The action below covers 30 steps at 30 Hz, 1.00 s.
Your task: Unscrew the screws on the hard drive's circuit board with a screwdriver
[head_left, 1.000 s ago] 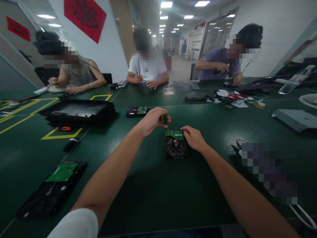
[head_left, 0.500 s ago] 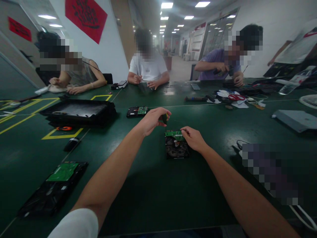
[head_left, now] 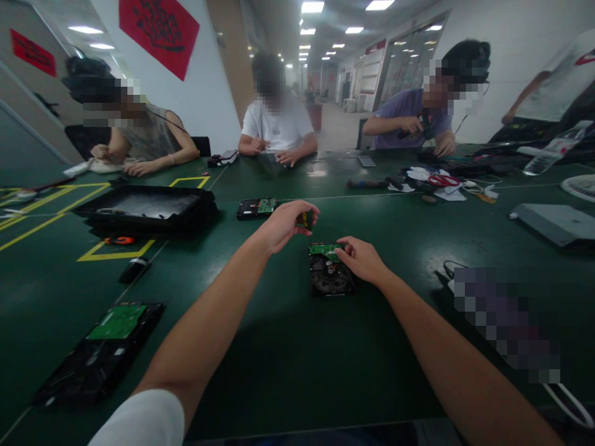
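Note:
A black hard drive [head_left: 331, 275] with a green circuit board along its far end lies flat on the green table [head_left: 297, 365]. My left hand [head_left: 294, 224] is closed around the dark and yellow handle of a small screwdriver [head_left: 307, 220]. It is held upright, and its thin shaft points down to the drive's far left corner; I cannot make out whether the tip touches. My right hand [head_left: 360, 256] grips the drive's far right side, thumb and fingertips on the edge of the circuit board.
Two more hard drives lie about, one near left [head_left: 100, 356], one beyond my left hand [head_left: 257, 208]. A black tray [head_left: 149, 207] stands at the left. A grey box [head_left: 553, 224] and a blurred-out long object [head_left: 506, 322] lie right. Three people sit opposite.
The screwdriver handle has turned a little in my left fingers and shows more yellow. My right thumb has shifted slightly left along the circuit board. The drive stays in place.

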Each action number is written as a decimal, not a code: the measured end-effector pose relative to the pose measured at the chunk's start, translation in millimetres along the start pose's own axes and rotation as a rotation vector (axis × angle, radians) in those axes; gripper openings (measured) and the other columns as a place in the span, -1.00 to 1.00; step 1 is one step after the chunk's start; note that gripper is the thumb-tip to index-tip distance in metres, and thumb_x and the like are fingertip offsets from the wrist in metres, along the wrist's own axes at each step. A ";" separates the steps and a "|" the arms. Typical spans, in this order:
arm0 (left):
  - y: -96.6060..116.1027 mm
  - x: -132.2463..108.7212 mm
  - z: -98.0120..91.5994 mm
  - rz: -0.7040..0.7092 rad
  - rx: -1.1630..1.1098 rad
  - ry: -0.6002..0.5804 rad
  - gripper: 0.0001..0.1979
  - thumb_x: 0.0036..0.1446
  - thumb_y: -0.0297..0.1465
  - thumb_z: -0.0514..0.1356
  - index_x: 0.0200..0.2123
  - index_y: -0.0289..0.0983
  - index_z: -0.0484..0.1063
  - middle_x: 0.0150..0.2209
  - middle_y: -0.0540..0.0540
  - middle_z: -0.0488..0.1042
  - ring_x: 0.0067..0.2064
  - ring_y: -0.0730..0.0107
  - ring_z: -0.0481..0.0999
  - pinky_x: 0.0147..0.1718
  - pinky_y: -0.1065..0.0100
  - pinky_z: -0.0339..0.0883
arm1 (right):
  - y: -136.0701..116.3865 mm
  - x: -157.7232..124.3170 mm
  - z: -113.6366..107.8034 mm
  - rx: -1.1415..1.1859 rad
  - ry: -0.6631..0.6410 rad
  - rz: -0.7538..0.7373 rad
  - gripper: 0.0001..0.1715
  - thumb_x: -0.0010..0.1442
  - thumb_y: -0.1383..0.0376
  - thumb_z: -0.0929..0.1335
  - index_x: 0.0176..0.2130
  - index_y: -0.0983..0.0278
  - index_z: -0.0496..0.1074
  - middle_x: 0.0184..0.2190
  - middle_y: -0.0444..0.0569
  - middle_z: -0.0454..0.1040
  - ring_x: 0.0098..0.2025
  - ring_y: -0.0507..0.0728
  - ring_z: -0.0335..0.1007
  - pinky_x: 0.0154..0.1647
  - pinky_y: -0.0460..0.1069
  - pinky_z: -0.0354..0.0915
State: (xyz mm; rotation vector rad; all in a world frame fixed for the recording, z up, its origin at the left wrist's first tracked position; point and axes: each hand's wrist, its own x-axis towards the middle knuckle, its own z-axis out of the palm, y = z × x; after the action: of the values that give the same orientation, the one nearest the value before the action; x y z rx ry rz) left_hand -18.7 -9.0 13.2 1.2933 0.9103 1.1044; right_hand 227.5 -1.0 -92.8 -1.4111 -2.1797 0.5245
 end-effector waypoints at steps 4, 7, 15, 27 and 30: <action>3.5 -2.6 1.6 -0.031 -0.004 -0.009 -0.77 0.21 -0.29 0.15 -0.21 -0.30 0.52 -0.27 -0.19 0.54 -0.23 0.29 0.54 -0.40 0.37 0.42 | 1.2 -0.3 0.2 -0.002 -0.016 0.002 -0.56 0.35 0.08 0.33 0.11 0.24 0.46 -0.32 -0.07 0.51 -0.35 0.08 0.36 -0.33 -0.03 0.21; 4.5 -3.6 2.7 -0.031 -0.033 -0.019 -0.79 0.20 -0.32 0.16 -0.16 -0.27 0.50 -0.26 -0.18 0.56 -0.21 0.27 0.56 -0.34 0.32 0.47 | 1.6 0.0 0.2 -0.003 -0.011 -0.013 -0.56 0.35 0.09 0.33 0.12 0.23 0.48 -0.32 -0.06 0.52 -0.34 0.08 0.36 -0.30 -0.02 0.21; 1.2 -1.7 3.2 -0.035 -0.065 -0.036 -0.80 0.21 -0.31 0.15 -0.23 -0.30 0.50 -0.26 -0.18 0.54 -0.18 0.27 0.56 -0.22 0.26 0.51 | 0.4 0.4 -0.7 -0.017 -0.010 -0.016 -0.51 0.39 0.01 0.29 0.12 0.24 0.49 -0.34 -0.05 0.53 -0.35 0.09 0.38 -0.34 -0.03 0.18; 2.1 -2.3 4.1 0.018 0.067 0.006 -0.80 0.20 -0.26 0.23 -0.31 -0.28 0.55 -0.28 -0.14 0.50 -0.24 0.35 0.50 -0.39 0.42 0.39 | -1.7 0.2 0.6 -0.075 -0.002 0.032 -0.46 0.35 -0.06 0.32 0.13 0.21 0.48 -0.40 -0.09 0.53 -0.40 0.08 0.38 -0.41 -0.04 0.12; 3.1 -4.5 5.1 0.021 0.104 -0.014 -0.75 0.22 -0.22 0.23 -0.28 -0.29 0.57 -0.28 -0.15 0.50 -0.23 0.34 0.49 -0.37 0.41 0.39 | -1.6 0.6 0.8 -0.090 0.002 0.024 -0.47 0.35 -0.05 0.33 0.13 0.21 0.48 -0.38 -0.07 0.55 -0.37 0.09 0.39 -0.40 -0.04 0.13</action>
State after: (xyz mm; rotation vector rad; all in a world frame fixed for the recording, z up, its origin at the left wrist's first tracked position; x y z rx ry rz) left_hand -15.3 -14.8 16.4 1.3965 0.9563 1.0744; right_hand 225.6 -1.2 -92.5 -1.4853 -2.2118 0.4385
